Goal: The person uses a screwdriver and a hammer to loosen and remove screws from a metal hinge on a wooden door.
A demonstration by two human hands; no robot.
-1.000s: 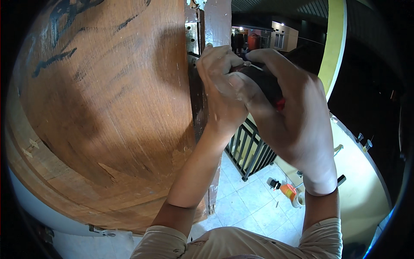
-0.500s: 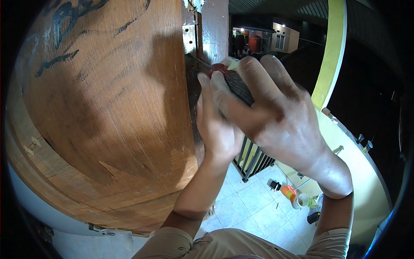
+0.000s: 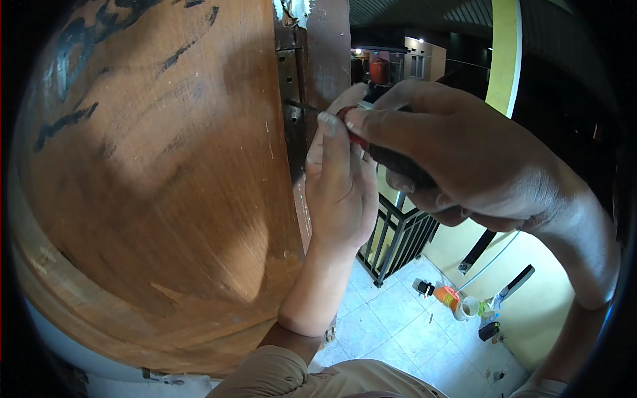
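A screwdriver [image 3: 402,167] with a red-and-black handle lies slantwise between my hands. Its thin shaft points left at a metal hinge plate [image 3: 288,74] with holes, set where the brown wooden door [image 3: 166,172] meets the dark frame [image 3: 330,56]. My right hand [image 3: 464,152] is wrapped around the handle, its thumb on the red collar. Upright below the shaft, my left hand [image 3: 340,192] has thumb and forefinger about the front of the screwdriver. The shaft's tip reaches the plate near a lower hole; whether a screw sits there I cannot make out.
Below right stand a black metal railing [image 3: 398,239] and a pale yellow wall [image 3: 531,278]. An orange item [image 3: 446,296], a whitish cup [image 3: 468,306] and several small things lie on the tiled floor [image 3: 371,325]. A yellow post [image 3: 504,60] rises behind.
My right hand has rolled over on the handle, its wrist and elbow swinging out to the right. The screwdriver's shaft now shows more plainly. My left hand stays near the hinge.
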